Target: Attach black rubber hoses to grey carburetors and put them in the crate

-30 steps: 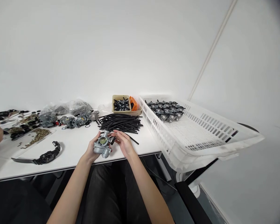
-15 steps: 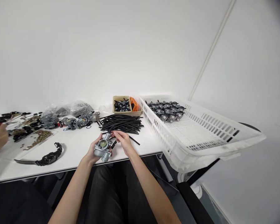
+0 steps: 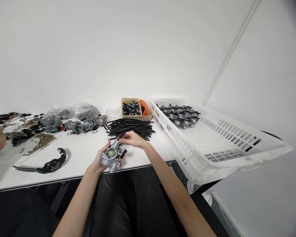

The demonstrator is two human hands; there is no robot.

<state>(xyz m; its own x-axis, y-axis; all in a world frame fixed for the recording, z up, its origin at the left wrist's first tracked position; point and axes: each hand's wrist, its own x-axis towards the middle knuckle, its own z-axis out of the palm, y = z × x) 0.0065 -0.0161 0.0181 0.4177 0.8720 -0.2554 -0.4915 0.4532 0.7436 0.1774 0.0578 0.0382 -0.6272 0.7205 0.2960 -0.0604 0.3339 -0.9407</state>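
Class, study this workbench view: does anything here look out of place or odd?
A black wristwatch lies loose on the table, out of place beside the parts. The white basket also looks odd, jutting out past the table's edge.

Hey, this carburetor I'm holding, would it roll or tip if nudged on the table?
The cast-metal carburetor looks dense, so it's probably heavy for its size. Its rounded body has fittings sticking out, so it would likely tip onto one rather than roll far. The slim black fittings may be more fragile than the body.
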